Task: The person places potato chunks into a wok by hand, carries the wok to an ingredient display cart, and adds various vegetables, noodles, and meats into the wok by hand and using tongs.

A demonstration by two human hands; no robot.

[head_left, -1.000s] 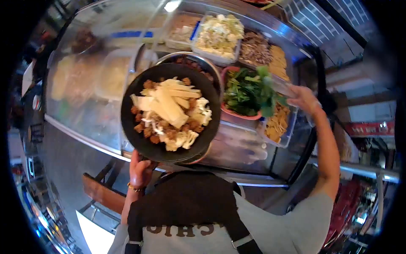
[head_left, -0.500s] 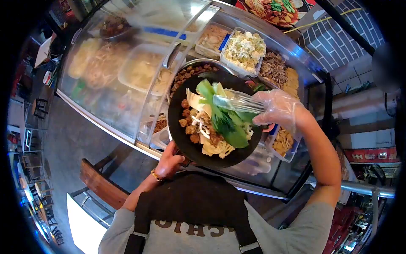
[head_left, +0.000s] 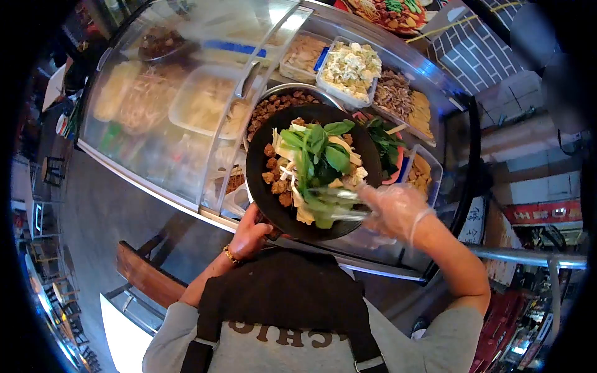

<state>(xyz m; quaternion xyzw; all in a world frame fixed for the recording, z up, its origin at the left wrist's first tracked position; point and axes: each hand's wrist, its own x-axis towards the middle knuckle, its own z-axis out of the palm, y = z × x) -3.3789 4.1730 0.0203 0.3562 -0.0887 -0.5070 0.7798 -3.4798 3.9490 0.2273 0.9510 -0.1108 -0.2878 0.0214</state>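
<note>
My left hand (head_left: pixel 250 236) is closed around the handle of a black pan (head_left: pixel 258 158), which hangs above the open part of the display case. Brown meat chunks (head_left: pixel 273 178), pale strips and leafy greens (head_left: pixel 323 149) lie in the pan. On my right hand (head_left: pixel 398 212) is a clear plastic glove. It grips clear tongs (head_left: pixel 342 214), blurred by motion, whose tips are over the pan's lower right side, by the green stems.
Behind the pan stands a metal bowl of brown chunks (head_left: pixel 292 99). Containers of pale crumbly food (head_left: pixel 349 69), sliced meat (head_left: pixel 390 90) and yellow pieces (head_left: pixel 418 174) sit in the case. More greens (head_left: pixel 385 146) are right of the pan. A sliding glass cover (head_left: pixel 155 112) spans the left side.
My right hand with the tongs has moved down toward the pan's lower right. The greens have turned and now lie leaves up across the food. The left hand keeps its hold.
</note>
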